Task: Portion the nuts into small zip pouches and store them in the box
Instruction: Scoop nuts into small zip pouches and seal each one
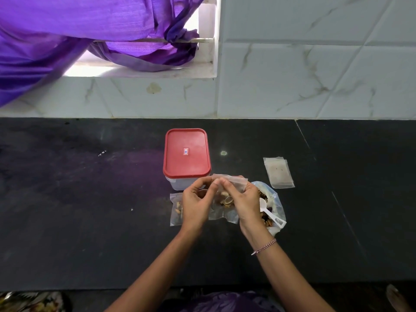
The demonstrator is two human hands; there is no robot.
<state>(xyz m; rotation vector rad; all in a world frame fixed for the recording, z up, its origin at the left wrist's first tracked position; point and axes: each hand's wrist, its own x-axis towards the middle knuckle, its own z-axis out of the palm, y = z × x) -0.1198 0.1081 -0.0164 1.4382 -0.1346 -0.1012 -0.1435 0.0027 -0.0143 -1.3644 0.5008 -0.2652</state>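
Observation:
Both hands pinch the top edge of a small clear zip pouch (225,203) holding nuts, just in front of the box. My left hand (195,203) grips its left side, my right hand (243,201) its right side. A filled pouch (176,210) lies on the counter under my left hand. Behind my right hand sits a large clear bag of mixed nuts (271,199) with a white plastic spoon (269,212) resting in it. The box (186,154) is translucent with a red lid, shut. Empty pouches (278,172) lie stacked to the right.
The black stone counter (90,199) runs wide to both sides. A white tiled wall (315,75) rises behind it, with a purple curtain (67,41) over the window at upper left.

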